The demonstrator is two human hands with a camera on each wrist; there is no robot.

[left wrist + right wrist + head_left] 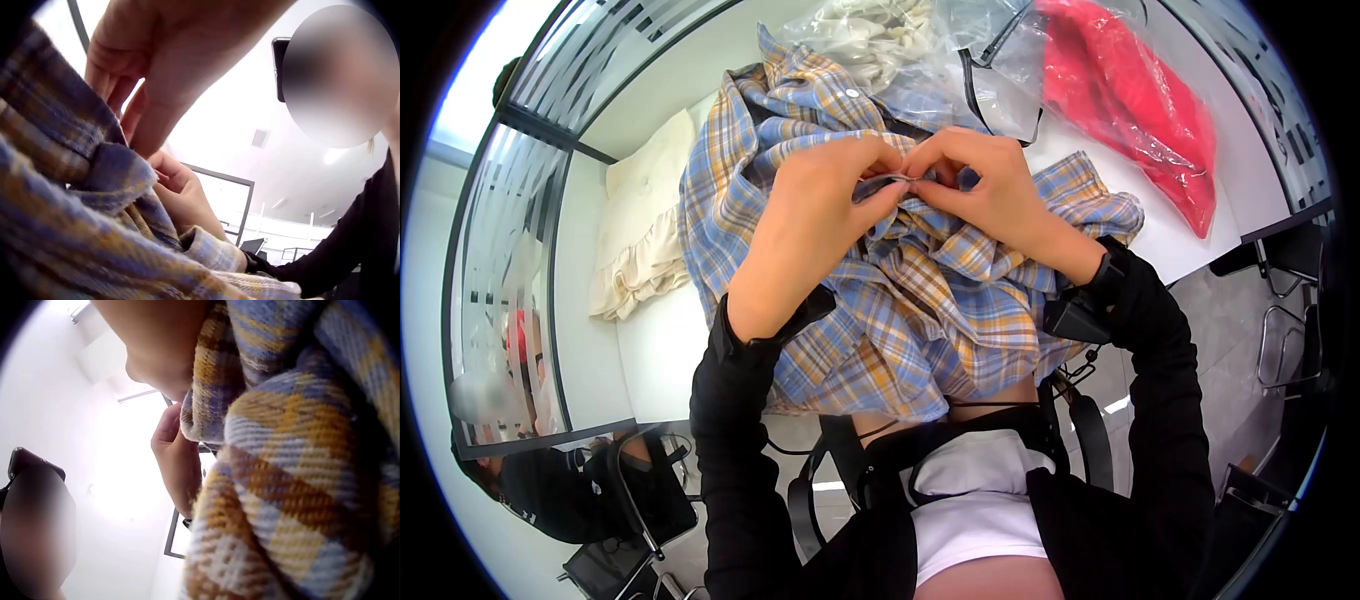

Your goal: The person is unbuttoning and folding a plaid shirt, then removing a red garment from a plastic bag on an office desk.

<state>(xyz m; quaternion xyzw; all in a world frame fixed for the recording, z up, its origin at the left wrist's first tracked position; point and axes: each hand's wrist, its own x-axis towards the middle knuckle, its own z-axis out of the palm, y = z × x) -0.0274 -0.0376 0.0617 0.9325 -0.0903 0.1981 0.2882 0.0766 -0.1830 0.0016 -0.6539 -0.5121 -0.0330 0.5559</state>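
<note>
A blue, yellow and white plaid shirt lies bunched over the table's front edge and hangs toward the person's lap. Near its upper middle, my left hand pinches a fold of the cloth between thumb and fingers. My right hand pinches the same fold from the other side, and the fingertips of both hands nearly meet. In the left wrist view the left hand bends down over a plaid edge, with the right hand behind it. Folded plaid cloth fills much of the right wrist view.
A cream ruffled garment lies at the left of the white table. At the back are a plastic bag with cream cloth, a clear bag with black straps, and a bagged red garment. Glass partitions border the table.
</note>
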